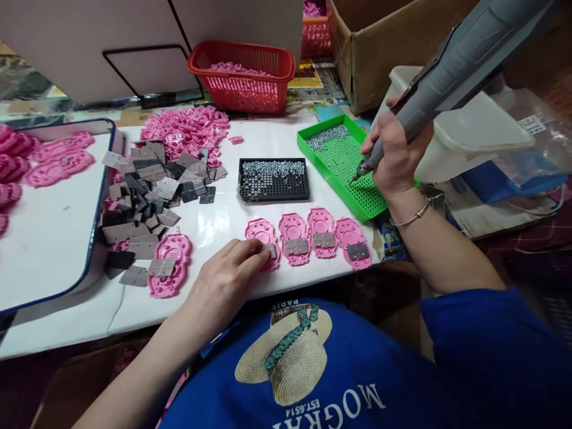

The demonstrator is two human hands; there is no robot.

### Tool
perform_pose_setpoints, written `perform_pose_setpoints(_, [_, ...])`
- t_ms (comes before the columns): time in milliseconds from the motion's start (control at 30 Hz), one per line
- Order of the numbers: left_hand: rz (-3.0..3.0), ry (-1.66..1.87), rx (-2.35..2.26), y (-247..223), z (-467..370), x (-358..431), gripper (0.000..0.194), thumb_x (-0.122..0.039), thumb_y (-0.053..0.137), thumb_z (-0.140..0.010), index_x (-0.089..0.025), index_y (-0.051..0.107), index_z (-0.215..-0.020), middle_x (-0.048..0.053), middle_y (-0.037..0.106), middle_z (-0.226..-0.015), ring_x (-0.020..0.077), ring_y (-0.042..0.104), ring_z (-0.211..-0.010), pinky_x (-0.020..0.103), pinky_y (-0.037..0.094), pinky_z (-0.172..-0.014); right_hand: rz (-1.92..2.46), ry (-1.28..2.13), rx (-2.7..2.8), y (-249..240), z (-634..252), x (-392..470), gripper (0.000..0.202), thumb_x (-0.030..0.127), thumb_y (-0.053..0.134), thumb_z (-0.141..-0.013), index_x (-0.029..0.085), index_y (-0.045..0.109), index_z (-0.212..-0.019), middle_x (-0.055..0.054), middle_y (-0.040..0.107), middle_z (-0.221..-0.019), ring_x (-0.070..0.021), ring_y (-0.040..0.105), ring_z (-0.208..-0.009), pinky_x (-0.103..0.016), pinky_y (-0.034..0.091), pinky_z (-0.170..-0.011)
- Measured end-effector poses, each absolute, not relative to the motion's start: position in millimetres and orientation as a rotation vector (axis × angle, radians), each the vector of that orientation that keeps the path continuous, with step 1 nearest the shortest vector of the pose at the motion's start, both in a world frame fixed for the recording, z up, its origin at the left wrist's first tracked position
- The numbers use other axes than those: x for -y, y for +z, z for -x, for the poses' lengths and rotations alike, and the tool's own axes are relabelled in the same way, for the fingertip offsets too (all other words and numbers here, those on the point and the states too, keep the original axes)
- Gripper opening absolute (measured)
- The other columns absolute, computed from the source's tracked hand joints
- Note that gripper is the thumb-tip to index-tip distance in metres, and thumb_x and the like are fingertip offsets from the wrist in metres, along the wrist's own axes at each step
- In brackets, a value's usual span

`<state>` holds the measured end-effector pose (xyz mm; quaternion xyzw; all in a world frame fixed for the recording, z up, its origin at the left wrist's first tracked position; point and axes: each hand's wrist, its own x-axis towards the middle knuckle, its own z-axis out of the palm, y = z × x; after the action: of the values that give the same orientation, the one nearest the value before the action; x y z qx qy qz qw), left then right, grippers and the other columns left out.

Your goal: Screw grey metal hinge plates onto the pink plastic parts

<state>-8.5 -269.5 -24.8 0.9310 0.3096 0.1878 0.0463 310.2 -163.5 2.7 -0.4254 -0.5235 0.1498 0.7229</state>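
Observation:
My right hand [397, 146] is wrapped round a grey electric screwdriver [424, 107], whose tip points down over the green screw tray [322, 164]. My left hand [232, 271] rests on the leftmost pink part [259, 229] of a row at the table's front edge, fingertips pressed on the small grey plate [270, 250] on it. Three more pink parts lie to its right: two with grey plates [295, 246] and one with a dark plate [357, 251]. Behind the row sits a black tray [273, 189] of screws. Another pink part [179, 244] with a grey plate lies left of my left hand.
Loose metal plates [143, 190] and a heap of pink pieces [187, 131] lie at the left, beside a white blue-rimmed tray [53, 238]. Behind stand a red basket [250, 89], a cardboard box [375, 53] and a white plastic bin [482, 131].

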Motion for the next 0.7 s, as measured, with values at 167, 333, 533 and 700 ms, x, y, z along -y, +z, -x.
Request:
perform_pose_setpoints(167, [-2.885, 0.531, -0.902, -21, 8, 267, 0.024, -0.008, 0.047, -0.093, -0.014, 0.062, -0.11, 0.011, 0.067, -0.109, 0.0214, 0.063, -0.088, 0.032, 0.057, -0.07, 0.966, 0.301, 1.17, -1, -312, 162, 0.043, 0.067, 0.069, -0.071, 0.036, 0.053, -0.095, 0.007, 0.051, -0.065, -0.0111, 0.045, -0.045, -0.032, 0.041, -0.044])
perform_pose_setpoints(333, [-2.919, 0.449, -0.902, -16, 5, 264, 0.019, -0.009, 0.046, -0.093, -0.014, 0.064, -0.1, 0.012, 0.068, -0.107, 0.0222, 0.064, -0.086, 0.032, 0.055, -0.066, 0.954, 0.317, 1.19, -3, -313, 162, 0.036, 0.065, 0.068, -0.074, 0.039, 0.053, -0.096, 0.007, 0.046, -0.06, -0.0116, 0.045, -0.047, -0.032, 0.039, -0.046])
perform_pose_setpoints(533, [-3.014, 0.385, -0.952, -11, 0, 267, 0.017, -0.007, 0.051, -0.089, -0.015, 0.063, -0.097, 0.012, 0.069, -0.105, 0.0236, 0.065, -0.082, 0.034, 0.055, -0.063, 1.022, 0.291, 1.206, -2, -312, 165, 0.04, 0.067, 0.064, -0.075, 0.039, 0.049, -0.1, 0.005, 0.052, -0.071, -0.0121, 0.044, -0.05, -0.034, 0.038, -0.05])
perform_pose_setpoints(700, [-3.103, 0.307, -1.013, -9, -6, 275, 0.022, -0.003, 0.052, -0.085, -0.014, 0.063, -0.1, 0.012, 0.069, -0.103, 0.0255, 0.065, -0.079, 0.037, 0.055, -0.062, 1.099, 0.248, 1.197, -1, -311, 165, 0.044, 0.071, 0.058, -0.075, 0.039, 0.046, -0.102, 0.005, 0.054, -0.075, -0.013, 0.044, -0.052, -0.035, 0.043, -0.051])
